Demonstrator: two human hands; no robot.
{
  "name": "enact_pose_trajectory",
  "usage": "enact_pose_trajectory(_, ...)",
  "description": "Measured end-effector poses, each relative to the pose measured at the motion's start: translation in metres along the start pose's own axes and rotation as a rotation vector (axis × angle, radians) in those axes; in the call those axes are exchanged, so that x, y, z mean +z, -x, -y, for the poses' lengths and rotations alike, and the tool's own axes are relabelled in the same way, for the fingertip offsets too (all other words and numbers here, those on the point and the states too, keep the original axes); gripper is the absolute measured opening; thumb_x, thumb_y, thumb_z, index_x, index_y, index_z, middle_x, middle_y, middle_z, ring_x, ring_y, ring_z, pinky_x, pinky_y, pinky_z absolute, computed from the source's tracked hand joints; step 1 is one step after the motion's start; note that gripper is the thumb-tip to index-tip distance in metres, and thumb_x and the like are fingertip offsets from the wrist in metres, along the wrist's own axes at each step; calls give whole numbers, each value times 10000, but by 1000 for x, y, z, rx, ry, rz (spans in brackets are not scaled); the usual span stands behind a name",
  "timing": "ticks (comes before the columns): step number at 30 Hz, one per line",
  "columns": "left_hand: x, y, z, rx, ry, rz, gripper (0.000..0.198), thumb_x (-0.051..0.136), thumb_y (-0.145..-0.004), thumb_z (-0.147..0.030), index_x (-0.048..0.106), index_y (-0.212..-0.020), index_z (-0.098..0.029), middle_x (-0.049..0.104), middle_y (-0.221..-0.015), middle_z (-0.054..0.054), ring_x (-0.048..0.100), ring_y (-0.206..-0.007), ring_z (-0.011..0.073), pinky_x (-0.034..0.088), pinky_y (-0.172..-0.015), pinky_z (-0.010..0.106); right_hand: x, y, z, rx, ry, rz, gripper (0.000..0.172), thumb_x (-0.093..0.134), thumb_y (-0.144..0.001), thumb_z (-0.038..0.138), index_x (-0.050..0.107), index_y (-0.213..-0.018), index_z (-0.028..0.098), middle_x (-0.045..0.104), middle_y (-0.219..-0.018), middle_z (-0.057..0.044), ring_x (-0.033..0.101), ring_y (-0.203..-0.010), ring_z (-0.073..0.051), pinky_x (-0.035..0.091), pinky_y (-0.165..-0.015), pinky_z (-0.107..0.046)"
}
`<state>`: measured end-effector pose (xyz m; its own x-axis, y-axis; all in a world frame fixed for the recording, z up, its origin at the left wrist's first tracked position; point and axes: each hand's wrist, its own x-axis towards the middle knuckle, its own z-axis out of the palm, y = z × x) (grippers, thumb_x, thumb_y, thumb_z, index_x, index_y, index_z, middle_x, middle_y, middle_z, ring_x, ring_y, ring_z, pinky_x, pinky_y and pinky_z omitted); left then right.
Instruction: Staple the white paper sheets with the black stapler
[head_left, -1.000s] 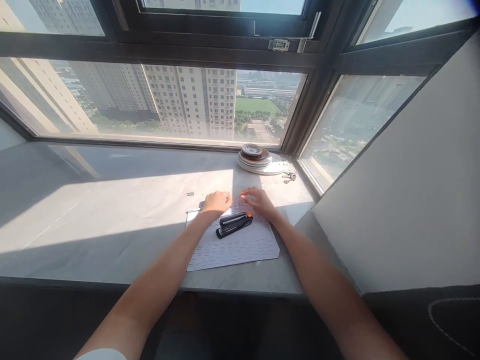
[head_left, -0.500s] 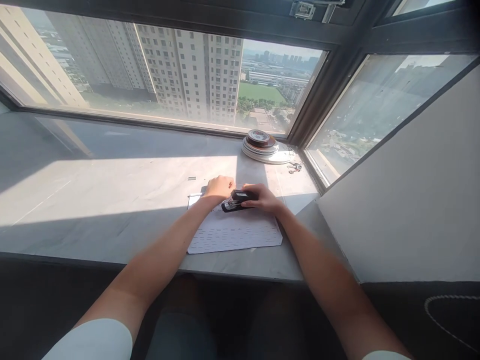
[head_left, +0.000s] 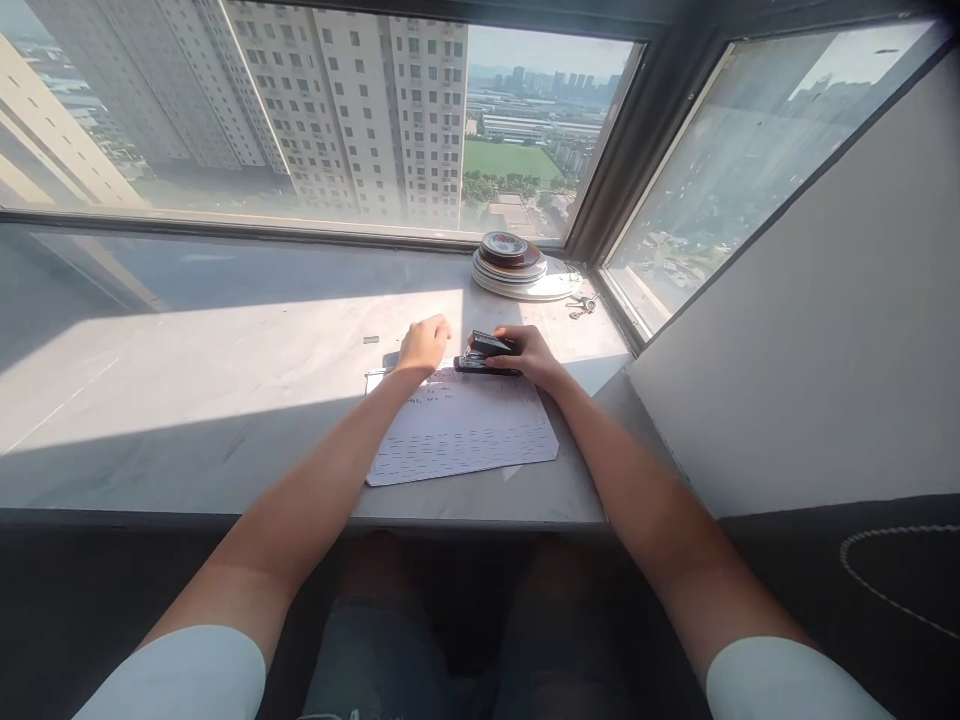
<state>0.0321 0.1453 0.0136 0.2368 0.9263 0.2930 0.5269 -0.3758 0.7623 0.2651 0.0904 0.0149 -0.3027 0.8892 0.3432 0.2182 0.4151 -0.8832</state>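
My right hand (head_left: pixel 531 356) is closed around the rear of a black stapler (head_left: pixel 486 364). The stapler lies sideways over the paper's far edge, its upper arm tilted up from the base at the left end. Just left of it is my left hand (head_left: pixel 424 344), its fingers curled inward at the paper's far edge; whether anything is between the fingertips is hidden. Under both wrists lies a white sheet of paper (head_left: pixel 465 430) with handwriting near the top and dashed lines lower down.
A small grey strip (head_left: pixel 371 340), perhaps staples, lies on the stone sill (head_left: pixel 225 370) beyond the paper to the left. Stacked plates (head_left: pixel 517 288) stand by the window corner, with keys (head_left: pixel 583 307) beside them. A white wall (head_left: pixel 810 330) bounds the right side.
The stapler has turned from slanted to nearly level and moved up the sheet to its far edge. My left hand has moved slightly apart from it. The camera view has shifted.
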Motion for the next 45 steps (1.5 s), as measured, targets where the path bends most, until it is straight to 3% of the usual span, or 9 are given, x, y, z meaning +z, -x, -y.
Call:
enact_pose_trajectory(4,-1,5,-4,109,202,47,233,450,-952,-235,593,-770,-209,419,-601,-20,386,-564,153,292,-591,290,0,-1,1,-49,119,84,391,873,-776,536,737,-904,193,624,-870,-4,560,-796,-157,411,-728,-294)
enact_pose_trajectory(6,-2,7,-8,103,295,98,239,453,-958,-247,582,-763,-205,355,-570,-38,341,-528,136,263,-555,278,1,-2,2,-52,98,71,433,740,-886,626,748,-951,198,658,-916,-25,568,-819,-163,421,-745,-298)
enact_pose_trajectory(11,-2,8,-9,59,403,200,295,460,-984,-309,601,-757,-184,454,-576,-18,409,-519,117,291,-511,248,1,-8,-7,43,94,-208,583,464,-1016,686,707,-827,190,649,-824,-38,514,-727,-152,393,-657,-287)
enact_pose_trajectory(14,0,4,-5,34,450,162,313,480,-990,-333,621,-759,-174,555,-644,14,479,-550,116,337,-509,238,-2,-12,-15,95,181,-248,555,500,-1001,636,616,-684,195,562,-689,-13,471,-669,-149,358,-642,-297)
enact_pose_trajectory(19,2,-2,0,-34,507,44,404,428,-1056,-397,628,-785,-176,623,-706,45,568,-633,132,435,-584,250,-6,-14,-22,135,244,-136,507,486,-999,584,502,-655,212,461,-646,13,410,-657,-149,321,-663,-310)
enact_pose_trajectory(25,1,-8,4,-208,606,-56,380,384,-1076,-381,597,-823,-192,658,-781,51,573,-624,120,362,-517,245,-9,-15,-30,107,239,-105,481,443,-1044,573,492,-722,219,466,-702,13,414,-683,-151,322,-680,-308)
enact_pose_trajectory(34,2,-9,6,-162,672,-42,384,444,-1065,-364,621,-776,-183,629,-722,38,550,-582,109,340,-501,236,-7,-8,-15,55,219,-96,582,387,-1052,685,593,-788,209,549,-774,-14,485,-750,-170,383,-721,-312)
enact_pose_trajectory(40,2,-8,5,-131,702,-56,413,470,-1070,-371,642,-741,-191,634,-701,45,554,-587,120,383,-531,246,-10,2,-1,-54,392,109,470,785,-832,649,758,-1050,233,651,-988,-50,601,-879,-214,480,-818,-347)
enact_pose_trajectory(45,2,-8,5,-53,792,-85,356,499,-1061,-384,646,-794,-199,676,-823,63,636,-739,152,502,-666,262,-5,4,-2,-104,362,23,383,831,-826,504,774,-1102,245,740,-1010,-37,676,-888,-214,533,-855,-362)
